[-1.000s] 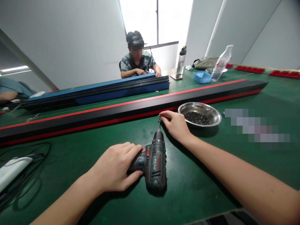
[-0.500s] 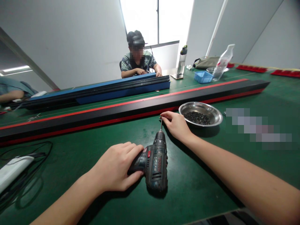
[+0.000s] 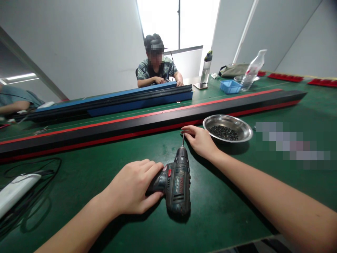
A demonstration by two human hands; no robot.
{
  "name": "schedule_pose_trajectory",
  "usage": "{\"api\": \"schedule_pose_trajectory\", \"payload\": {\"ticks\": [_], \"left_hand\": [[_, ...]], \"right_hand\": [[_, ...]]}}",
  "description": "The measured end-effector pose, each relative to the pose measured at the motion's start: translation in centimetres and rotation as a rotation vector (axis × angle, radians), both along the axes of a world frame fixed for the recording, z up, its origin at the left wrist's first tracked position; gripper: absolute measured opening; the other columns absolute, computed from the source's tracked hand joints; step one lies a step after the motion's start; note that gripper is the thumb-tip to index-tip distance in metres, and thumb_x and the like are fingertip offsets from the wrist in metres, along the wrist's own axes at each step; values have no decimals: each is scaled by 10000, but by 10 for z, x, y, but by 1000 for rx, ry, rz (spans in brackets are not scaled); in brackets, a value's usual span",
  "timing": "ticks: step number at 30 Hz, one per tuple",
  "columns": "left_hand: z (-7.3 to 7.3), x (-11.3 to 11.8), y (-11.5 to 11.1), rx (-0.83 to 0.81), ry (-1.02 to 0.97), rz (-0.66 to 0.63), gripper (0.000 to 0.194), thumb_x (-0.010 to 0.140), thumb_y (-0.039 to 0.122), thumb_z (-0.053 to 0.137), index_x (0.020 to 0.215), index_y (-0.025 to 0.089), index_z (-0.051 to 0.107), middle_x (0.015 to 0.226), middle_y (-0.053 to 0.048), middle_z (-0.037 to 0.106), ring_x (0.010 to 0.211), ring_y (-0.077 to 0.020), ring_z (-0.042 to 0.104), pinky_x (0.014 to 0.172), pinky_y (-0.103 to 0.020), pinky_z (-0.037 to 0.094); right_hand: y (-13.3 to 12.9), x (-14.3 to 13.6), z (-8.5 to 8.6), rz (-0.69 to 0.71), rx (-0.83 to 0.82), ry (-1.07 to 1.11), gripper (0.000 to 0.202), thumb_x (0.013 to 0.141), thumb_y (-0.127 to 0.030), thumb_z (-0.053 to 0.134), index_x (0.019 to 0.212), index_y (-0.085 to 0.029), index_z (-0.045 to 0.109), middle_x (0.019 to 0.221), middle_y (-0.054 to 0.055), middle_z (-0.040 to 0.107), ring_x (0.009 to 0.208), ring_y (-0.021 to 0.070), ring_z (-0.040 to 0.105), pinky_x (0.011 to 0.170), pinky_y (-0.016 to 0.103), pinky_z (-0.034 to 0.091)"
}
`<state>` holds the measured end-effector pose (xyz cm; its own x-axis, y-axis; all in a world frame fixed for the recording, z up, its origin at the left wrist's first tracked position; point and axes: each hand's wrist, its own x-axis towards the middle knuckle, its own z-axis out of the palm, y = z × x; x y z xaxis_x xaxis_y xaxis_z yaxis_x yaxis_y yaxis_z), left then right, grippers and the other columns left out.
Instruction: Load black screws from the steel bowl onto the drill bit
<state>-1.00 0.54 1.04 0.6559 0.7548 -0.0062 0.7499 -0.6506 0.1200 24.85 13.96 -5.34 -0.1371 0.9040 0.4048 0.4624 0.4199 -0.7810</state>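
Drill, toward surface's near edge, clasped in left hand; bit, long axis toward far edge, ends at right hand, fingers close together; whether pinching anything, cannot tell.

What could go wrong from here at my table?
Your right hand has fingertips at the bit of the Bosch drill; they might get nicked if your left hand, on its handle, starts it. The metal bowl close beside your right hand could get knocked, spilling small black parts.
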Motion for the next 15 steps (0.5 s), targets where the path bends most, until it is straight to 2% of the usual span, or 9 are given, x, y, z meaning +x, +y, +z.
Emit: {"api": "schedule_pose_trajectory", "payload": {"ticks": [11,15], "left_hand": [[0,0,0,0,12,0,466,890,404,624,1294,180,566,1149,-126,715,1013,-303,673,877,-458,552],[0,0,0,17,1,-1,463,893,401,621,1298,182,570,1145,-126,720,1015,-303,675,882,-462,555]], "right_hand": [[-4,-1,4,34,-41,33,307,921,-44,599,1160,-189,725,1083,86,806,1046,216,773,1000,392,594],[-4,-1,3,-13,-23,-22,306,893,-62,620,1149,-188,733,1053,82,810,1002,221,778,975,393,598]]}}
